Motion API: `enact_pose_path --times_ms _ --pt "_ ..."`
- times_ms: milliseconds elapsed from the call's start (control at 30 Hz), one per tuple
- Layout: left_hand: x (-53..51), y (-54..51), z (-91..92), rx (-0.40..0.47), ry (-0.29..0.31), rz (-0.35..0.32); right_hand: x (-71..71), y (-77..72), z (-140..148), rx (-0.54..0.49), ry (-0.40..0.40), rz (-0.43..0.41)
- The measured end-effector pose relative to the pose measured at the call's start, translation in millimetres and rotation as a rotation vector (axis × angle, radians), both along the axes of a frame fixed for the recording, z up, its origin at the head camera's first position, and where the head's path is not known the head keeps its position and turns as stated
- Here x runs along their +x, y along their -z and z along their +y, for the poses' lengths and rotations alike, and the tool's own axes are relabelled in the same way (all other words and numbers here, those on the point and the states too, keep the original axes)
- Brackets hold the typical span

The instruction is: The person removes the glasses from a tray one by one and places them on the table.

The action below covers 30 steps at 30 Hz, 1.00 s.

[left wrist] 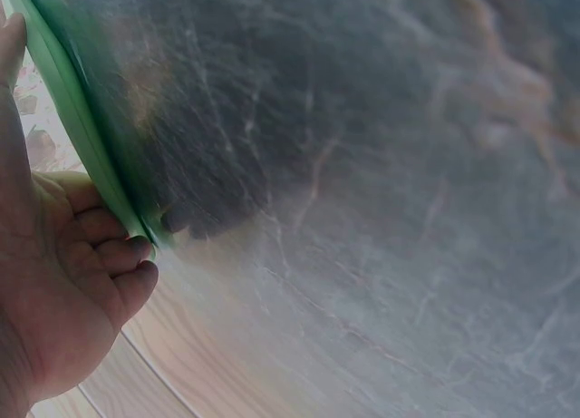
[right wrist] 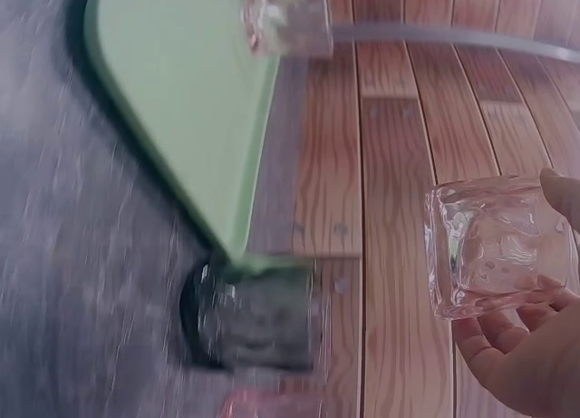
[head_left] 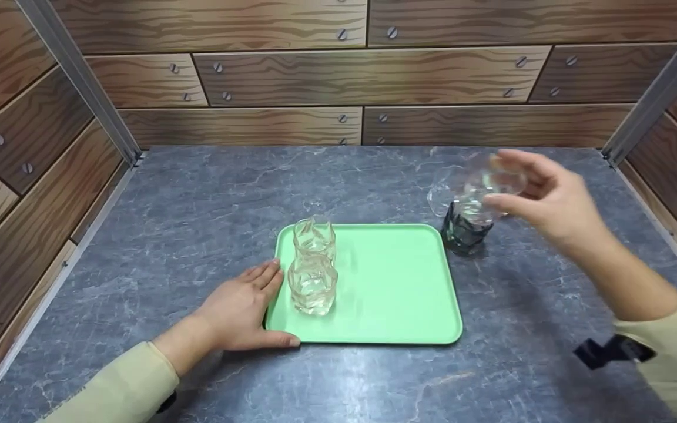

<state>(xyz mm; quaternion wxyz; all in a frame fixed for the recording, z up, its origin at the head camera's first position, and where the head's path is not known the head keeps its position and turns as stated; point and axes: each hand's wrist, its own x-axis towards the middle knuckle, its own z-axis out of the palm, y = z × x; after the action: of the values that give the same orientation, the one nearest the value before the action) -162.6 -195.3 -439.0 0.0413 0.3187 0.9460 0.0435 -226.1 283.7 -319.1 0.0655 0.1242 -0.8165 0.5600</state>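
A light green tray [head_left: 394, 282] lies on the table. Two clear faceted glasses stand along its left side, a rear glass [head_left: 314, 235] and a front glass [head_left: 313, 288]. My left hand [head_left: 238, 311] rests against the tray's front left corner, fingers along the left rim and thumb at the front edge. Raised above the table at the right, my right hand [head_left: 556, 200] grips a clear glass [right wrist: 498, 246] between thumb and fingers. Below it a dark-tinted glass [head_left: 466, 230] stands on the table, close by the tray's right rear corner.
Another clear glass [head_left: 439, 198], partly hidden, is behind the dark one. Wood-patterned panels [head_left: 362, 76] wall in the grey marbled table [head_left: 227, 188] at the back and both sides.
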Motion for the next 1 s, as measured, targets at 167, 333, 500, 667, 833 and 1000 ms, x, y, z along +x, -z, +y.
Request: enact_pose_path --times_ms 167,333,500,667,833,1000 --pt "-0.5 -0.3 1.0 -0.007 0.001 -0.01 -0.8 7.8 31 -0.085 0.032 0.022" --pt "-0.3 -0.1 1.0 -0.011 -0.004 -0.014 -3.6 21.1 56 -0.236 0.019 0.031" --pt "-0.5 0.1 1.0 -0.009 -0.012 -0.023 -8.4 32.8 72 -0.222 0.067 0.021" --pt "-0.3 0.2 1.1 -0.009 -0.011 -0.025 -13.4 46.2 83 -0.165 0.13 -0.002" --pt "-0.5 0.2 1.3 -0.009 -0.005 -0.011 -18.3 65.5 94 -0.189 0.111 -0.02" --pt "-1.0 0.4 0.5 0.001 -0.001 -0.003 -21.8 82.9 98 -0.145 0.106 -0.041"
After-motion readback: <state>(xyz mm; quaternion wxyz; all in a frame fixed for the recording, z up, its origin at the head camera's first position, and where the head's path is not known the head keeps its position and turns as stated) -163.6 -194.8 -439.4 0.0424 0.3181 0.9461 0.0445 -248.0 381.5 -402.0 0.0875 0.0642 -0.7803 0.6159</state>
